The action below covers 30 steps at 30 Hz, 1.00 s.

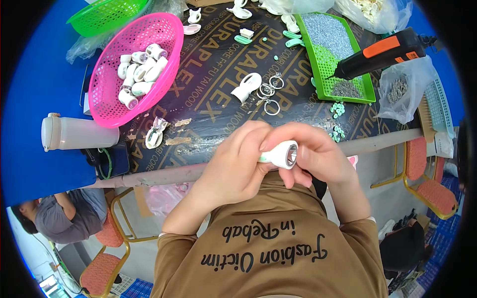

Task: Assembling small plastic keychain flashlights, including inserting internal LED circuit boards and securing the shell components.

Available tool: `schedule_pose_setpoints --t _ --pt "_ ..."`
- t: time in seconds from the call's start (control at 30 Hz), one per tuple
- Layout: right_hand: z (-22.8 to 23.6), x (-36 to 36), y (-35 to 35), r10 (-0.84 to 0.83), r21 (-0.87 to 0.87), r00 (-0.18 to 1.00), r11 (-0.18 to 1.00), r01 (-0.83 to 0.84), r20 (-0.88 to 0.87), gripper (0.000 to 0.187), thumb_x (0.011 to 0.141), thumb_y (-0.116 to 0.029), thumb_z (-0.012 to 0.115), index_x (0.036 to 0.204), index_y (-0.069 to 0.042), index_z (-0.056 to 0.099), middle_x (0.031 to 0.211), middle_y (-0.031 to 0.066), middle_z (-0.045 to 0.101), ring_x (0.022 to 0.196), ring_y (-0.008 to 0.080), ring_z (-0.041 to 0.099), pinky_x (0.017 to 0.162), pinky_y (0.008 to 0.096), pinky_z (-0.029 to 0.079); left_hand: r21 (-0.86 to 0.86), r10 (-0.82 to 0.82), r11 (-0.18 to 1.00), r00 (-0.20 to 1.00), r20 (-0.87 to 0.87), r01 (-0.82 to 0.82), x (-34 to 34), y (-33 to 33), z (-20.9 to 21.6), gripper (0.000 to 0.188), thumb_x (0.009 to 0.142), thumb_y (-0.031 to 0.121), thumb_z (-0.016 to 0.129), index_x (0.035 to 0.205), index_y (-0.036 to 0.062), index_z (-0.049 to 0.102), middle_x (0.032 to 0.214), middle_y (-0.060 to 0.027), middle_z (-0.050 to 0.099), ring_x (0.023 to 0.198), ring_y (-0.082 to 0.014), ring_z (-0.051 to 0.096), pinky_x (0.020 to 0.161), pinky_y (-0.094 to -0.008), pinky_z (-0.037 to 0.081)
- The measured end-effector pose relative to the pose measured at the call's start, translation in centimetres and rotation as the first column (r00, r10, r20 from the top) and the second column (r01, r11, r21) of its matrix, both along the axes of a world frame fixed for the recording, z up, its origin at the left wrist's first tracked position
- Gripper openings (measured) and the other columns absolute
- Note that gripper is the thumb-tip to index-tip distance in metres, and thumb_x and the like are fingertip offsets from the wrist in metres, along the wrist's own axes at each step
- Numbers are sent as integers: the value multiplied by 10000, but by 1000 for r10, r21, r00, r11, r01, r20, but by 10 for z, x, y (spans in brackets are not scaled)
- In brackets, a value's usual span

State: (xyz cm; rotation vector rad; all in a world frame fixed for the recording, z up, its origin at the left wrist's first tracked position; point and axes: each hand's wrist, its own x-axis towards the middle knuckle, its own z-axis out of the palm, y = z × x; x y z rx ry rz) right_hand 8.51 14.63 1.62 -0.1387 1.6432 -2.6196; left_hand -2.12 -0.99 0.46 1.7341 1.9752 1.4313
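A small white flashlight (284, 156) with a pale green part on its side is held just past the table's near edge, its shiny reflector end pointing right. My left hand (236, 166) is closed around its narrow end. Around the wide end curl the fingers of my right hand (318, 155), the index finger reaching over the top. On the table beyond my hands lie an unfinished white flashlight shell (247, 87) and several metal key rings (271, 107). Left of them, another opened flashlight piece (156, 132) rests near the edge.
A pink basket (174, 54) of white flashlights stands at left, beside a whitish bottle (82, 132). At right, a black and orange electric screwdriver (380, 52) lies over a green tray (325, 92) of small metal parts. Small green pieces (338, 110) and a plastic bag (405, 89) are nearby.
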Motion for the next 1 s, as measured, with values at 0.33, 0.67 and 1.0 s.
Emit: schedule_pose_setpoints --t 0.33,0.67,1.0 --pt "-8 2 -7 -73 -63 988 995 82 138 253 928 -215 457 944 -13 608 684 36 572 472 51 525 362 141 381 -141 3 990 993 -115 -19 4 3 2 357 671 15 621 983 -20 453 916 -168 504 846 -354 533 711 -400 455" --pt "-11 0 3 -13 -87 999 996 17 38 176 868 -141 552 989 -20 595 707 11 562 471 30 467 379 149 366 -114 -7 994 998 -65 0 2 8 6 361 670 10 622 985 -19 448 883 -170 493 798 -360 535 685 -408 451" --pt "-29 -3 6 -211 -266 976 945 190 -51 478 887 -242 542 1275 -36 352 867 60 545 617 87 538 522 182 411 2 13 1000 726 688 -20 6 6 -8 339 843 223 569 1084 4 475 1015 -125 571 920 -208 564 788 -310 437"
